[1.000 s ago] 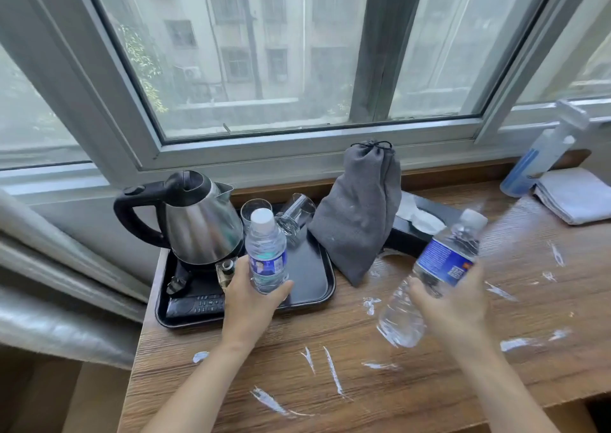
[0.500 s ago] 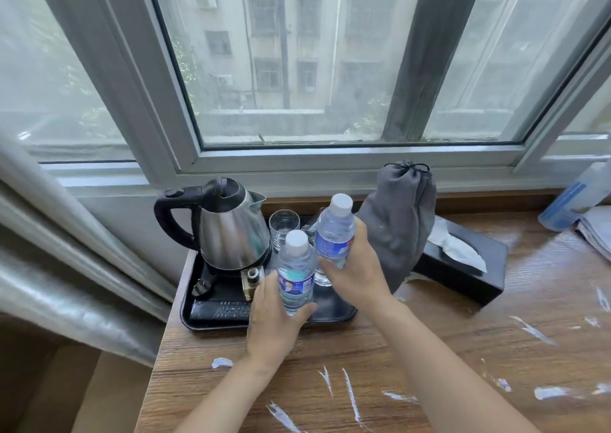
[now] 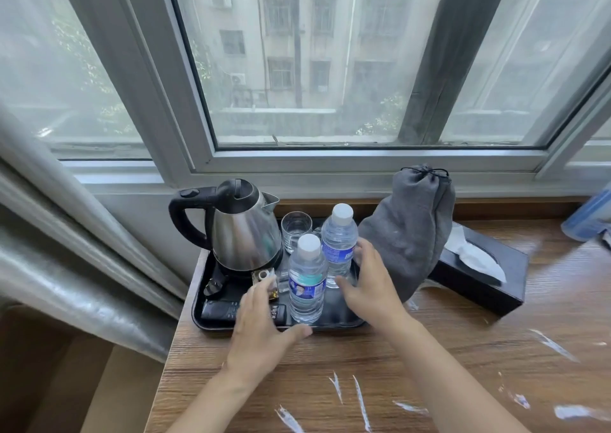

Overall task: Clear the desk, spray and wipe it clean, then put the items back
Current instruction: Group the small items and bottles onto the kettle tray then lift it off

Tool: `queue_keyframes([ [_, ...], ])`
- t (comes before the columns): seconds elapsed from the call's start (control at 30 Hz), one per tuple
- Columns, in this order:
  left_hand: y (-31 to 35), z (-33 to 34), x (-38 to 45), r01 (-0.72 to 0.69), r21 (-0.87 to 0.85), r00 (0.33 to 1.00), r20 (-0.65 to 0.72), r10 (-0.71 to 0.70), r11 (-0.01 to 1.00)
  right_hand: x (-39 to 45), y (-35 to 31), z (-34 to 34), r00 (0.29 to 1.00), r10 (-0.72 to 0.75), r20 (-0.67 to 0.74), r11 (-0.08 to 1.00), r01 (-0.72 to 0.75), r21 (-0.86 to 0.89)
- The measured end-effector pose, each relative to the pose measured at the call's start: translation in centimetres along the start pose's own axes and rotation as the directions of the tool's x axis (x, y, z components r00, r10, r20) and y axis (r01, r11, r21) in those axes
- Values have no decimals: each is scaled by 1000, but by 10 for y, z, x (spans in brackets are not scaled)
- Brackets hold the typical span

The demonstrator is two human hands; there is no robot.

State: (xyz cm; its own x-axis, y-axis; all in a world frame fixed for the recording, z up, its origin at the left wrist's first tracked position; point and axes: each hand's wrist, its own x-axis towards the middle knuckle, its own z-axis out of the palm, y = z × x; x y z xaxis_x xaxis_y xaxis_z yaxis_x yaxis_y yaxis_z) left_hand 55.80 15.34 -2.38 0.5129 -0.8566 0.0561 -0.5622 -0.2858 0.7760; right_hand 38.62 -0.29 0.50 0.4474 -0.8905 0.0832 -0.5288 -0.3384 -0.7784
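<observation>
Two clear water bottles stand upright on the black tray (image 3: 200, 313) at the desk's left end. The nearer bottle (image 3: 305, 280) has a blue-green label; the farther bottle (image 3: 339, 242) stands just behind and to its right. My left hand (image 3: 261, 327) hovers with spread, relaxed fingers just left of the nearer bottle, holding nothing. My right hand (image 3: 372, 280) is open beside the farther bottle, its fingers close to the bottle but not wrapped round it. The wooden desk (image 3: 429, 350) carries white streaks.
A steel kettle (image 3: 243, 231) and a glass (image 3: 296, 231) share the tray. A grey drawstring bag (image 3: 410, 231) leans right of the tray, with a black tissue box (image 3: 479, 267) beyond it. A blue spray bottle (image 3: 591, 214) lies at the far right edge. A curtain (image 3: 66, 250) hangs left.
My right hand brought the second bottle over from the desk's middle and set it on the tray. Both hands have let go of their bottles and drawn back slightly.
</observation>
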Motion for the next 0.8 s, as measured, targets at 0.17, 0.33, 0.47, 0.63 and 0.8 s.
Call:
queue_keyframes([
  [0.17,-37,-55,-4,72,-22,987,-142,-74,997,-20,24,1,981,187,-42,961,-192,-200],
  [0.33,-65,-76,35,269,-10,946,-187,-266,963,-8,21,12,959,282,4,900,-263,-346],
  [0.47,-77,-76,64,326,53,935,-163,-314,944,-4,15,20,952,306,-9,882,-287,-373],
  [0.63,-80,-78,79,392,70,916,-119,-383,917,-4,13,25,942,334,-18,879,-319,-353],
  [0.8,-81,-80,81,434,117,901,-82,-426,894,-7,9,25,936,351,4,881,-328,-342],
])
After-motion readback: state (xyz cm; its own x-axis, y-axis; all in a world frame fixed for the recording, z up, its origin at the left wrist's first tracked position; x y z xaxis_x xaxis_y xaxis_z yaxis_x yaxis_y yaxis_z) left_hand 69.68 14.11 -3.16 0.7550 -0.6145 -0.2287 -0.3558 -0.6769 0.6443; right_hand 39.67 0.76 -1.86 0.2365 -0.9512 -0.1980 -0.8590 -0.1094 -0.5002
